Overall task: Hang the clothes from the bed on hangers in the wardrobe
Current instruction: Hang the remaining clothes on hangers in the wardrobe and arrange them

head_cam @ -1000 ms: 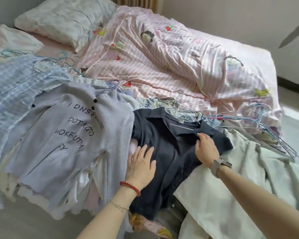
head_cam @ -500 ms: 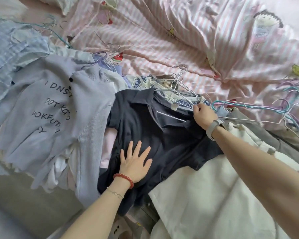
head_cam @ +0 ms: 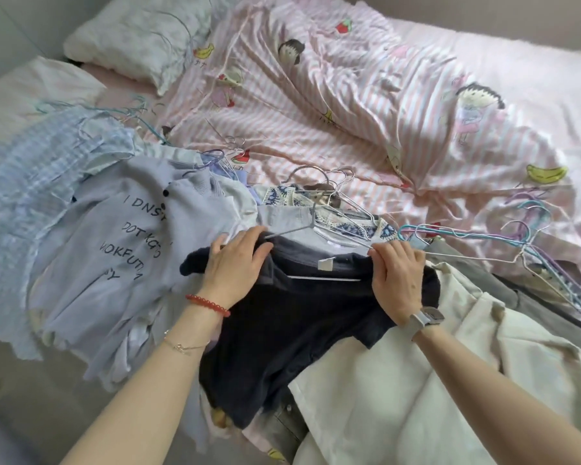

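A dark navy collared shirt (head_cam: 302,327) lies flat at the bed's near edge, with a silver wire hanger (head_cam: 319,203) set inside its neck opening and the hook pointing away from me. My left hand (head_cam: 237,266) grips the shirt's left shoulder over the hanger arm. On the right shoulder my right hand (head_cam: 398,273) presses and pinches the cloth. A white label shows at the collar. The wardrobe is out of view.
A grey-blue top with black lettering (head_cam: 114,250) lies to the left, a cream garment (head_cam: 416,380) to the right. Loose coloured wire hangers (head_cam: 503,236) are tangled at the right. A pink striped duvet (head_cam: 349,105) and a pillow (head_cam: 138,35) fill the far bed.
Both hands moved up from the shirt's body to its shoulders. The collar is now spread over the hanger's arms and the label shows.
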`<action>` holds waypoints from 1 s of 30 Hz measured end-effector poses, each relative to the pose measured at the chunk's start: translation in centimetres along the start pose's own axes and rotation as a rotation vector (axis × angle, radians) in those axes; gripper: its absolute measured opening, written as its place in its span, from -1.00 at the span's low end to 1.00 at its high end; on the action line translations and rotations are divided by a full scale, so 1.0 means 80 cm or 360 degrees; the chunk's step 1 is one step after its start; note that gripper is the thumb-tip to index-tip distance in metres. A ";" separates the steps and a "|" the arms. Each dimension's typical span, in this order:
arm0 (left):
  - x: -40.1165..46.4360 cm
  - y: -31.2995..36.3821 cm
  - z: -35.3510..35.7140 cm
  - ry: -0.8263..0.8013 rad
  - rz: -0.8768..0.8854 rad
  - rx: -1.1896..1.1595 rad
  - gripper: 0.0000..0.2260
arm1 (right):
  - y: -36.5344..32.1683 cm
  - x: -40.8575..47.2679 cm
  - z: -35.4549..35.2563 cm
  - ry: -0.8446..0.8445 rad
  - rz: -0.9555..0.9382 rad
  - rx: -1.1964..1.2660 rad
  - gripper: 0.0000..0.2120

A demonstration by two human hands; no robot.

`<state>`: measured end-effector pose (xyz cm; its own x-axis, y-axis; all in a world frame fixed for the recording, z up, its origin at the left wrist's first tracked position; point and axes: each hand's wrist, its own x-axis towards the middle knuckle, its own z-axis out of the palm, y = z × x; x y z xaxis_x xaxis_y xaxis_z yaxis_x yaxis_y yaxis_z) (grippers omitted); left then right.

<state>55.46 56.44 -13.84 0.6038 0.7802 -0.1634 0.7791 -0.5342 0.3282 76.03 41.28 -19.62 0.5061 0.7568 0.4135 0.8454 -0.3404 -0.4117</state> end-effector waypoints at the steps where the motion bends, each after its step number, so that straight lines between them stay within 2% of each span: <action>1: -0.013 -0.002 -0.007 -0.0038 -0.0034 -0.0150 -0.71 | -0.007 0.003 -0.007 -0.0042 -0.0031 0.0013 -0.77; 3: -0.052 -0.013 -0.020 0.0020 -0.0126 -0.0376 -0.77 | -0.026 0.005 -0.020 -0.0203 -0.0126 0.0117 -0.73; 8: -0.183 -0.079 -0.040 0.0344 -0.0413 -0.0569 -0.76 | -0.112 -0.004 -0.043 -0.0681 -0.0346 0.0433 -0.58; 10: -0.248 -0.105 -0.051 0.0469 -0.0574 -0.0667 -0.73 | -0.156 -0.013 -0.046 -0.0876 -0.0559 0.0482 -0.54; 12: -0.318 -0.131 -0.061 0.0569 -0.0700 -0.0758 -0.84 | -0.207 -0.027 -0.048 -0.1067 -0.0818 0.0521 -0.53; 15: -0.430 -0.165 -0.072 0.0757 -0.0933 -0.0785 -0.87 | -0.291 -0.066 -0.044 -0.1296 -0.1275 0.0515 -0.51; 17: -0.511 -0.179 -0.071 0.0914 -0.1156 -0.0730 -0.85 | -0.347 -0.103 -0.043 -0.1423 -0.1540 0.0511 -0.47; 20: -0.624 -0.183 -0.070 0.1258 -0.1413 -0.0564 -0.71 | -0.426 -0.171 -0.050 -0.1482 -0.1982 0.0550 -0.49; 23: -0.735 -0.192 -0.059 0.1551 -0.1625 -0.0250 -0.68 | -0.503 -0.243 -0.067 -0.1685 -0.2281 0.0644 -0.38; 25: -0.806 -0.196 -0.047 0.1686 -0.1842 -0.0029 -0.68 | -0.552 -0.294 -0.077 -0.1827 -0.2356 0.0760 -0.44; 28: -0.901 -0.192 -0.033 0.1853 -0.2117 0.0136 -0.69 | -0.621 -0.365 -0.095 -0.2120 -0.2262 0.0920 -0.55; 30: -0.955 -0.190 -0.035 0.1978 -0.2267 0.0185 -0.69 | -0.667 -0.404 -0.111 -0.2137 -0.2337 0.0983 -0.65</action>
<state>-2.94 5.84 -3.75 -0.8184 0.3311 0.4698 0.5573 0.6571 0.5077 16.06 30.08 -3.82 -0.9847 0.1735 0.0183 0.1156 0.7274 -0.6764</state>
